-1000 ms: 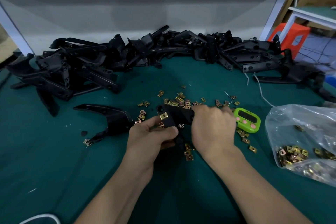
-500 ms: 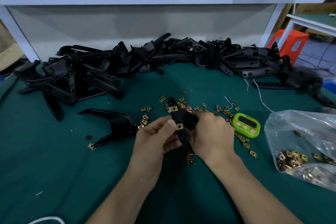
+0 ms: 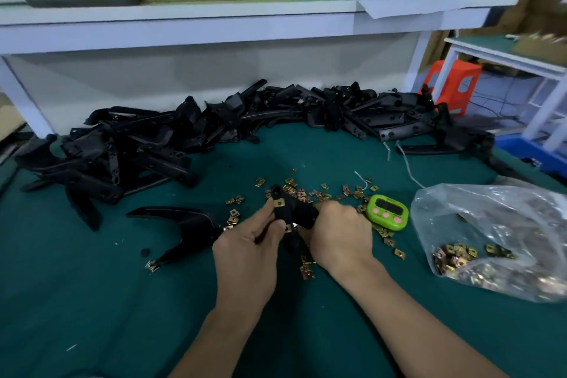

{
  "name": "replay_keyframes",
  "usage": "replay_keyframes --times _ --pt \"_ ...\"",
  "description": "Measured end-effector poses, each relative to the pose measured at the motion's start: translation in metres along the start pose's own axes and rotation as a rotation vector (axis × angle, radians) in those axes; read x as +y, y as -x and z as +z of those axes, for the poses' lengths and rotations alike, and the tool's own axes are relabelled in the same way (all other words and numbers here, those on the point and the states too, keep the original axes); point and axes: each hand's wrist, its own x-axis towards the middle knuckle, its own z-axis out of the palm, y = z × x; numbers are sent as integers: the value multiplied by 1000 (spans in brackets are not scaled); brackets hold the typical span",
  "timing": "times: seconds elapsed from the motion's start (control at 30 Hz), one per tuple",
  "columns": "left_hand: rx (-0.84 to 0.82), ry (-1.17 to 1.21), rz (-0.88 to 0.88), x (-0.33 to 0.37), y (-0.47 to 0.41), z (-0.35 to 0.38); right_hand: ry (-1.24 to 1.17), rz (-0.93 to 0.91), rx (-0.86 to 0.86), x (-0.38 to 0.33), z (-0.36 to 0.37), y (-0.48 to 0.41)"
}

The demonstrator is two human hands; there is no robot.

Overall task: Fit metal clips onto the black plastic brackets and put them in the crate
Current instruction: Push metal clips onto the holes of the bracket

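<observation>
Both my hands hold one black plastic bracket (image 3: pixel 291 209) just above the green table. My left hand (image 3: pixel 248 242) pinches its left side with thumb and fingers; my right hand (image 3: pixel 337 233) grips its right end. A brass metal clip (image 3: pixel 279 202) sits on the bracket's upper arm, and a second clip (image 3: pixel 288 228) shows lower down between my hands. Loose metal clips (image 3: pixel 306 192) lie scattered on the cloth behind and around my hands. Another bracket (image 3: pixel 187 224) with a clip at its tip lies to the left.
A long pile of black brackets (image 3: pixel 147 144) runs across the back of the table (image 3: pixel 92 301). A green timer (image 3: pixel 388 212) sits right of my hands, and a clear bag of clips (image 3: pixel 491 239) lies at the far right. A blue crate edge (image 3: pixel 534 153) shows beyond the table's right side.
The bracket has been lifted and turned more upright between my hands. The camera has tilted up, bringing the shelf above the table into view.
</observation>
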Motion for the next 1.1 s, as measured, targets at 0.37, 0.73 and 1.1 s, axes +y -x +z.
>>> replay_keyframes --times 0.37,0.73,1.1 --pt "-1 288 -95 53 4 62 -414 83 -275 65 -109 23" --pt "-562 279 -310 109 41 249 -1209 592 -129 247 -188 89" --pt "-706 236 -310 167 8 358 -1003 1004 23 369 -229 -83"
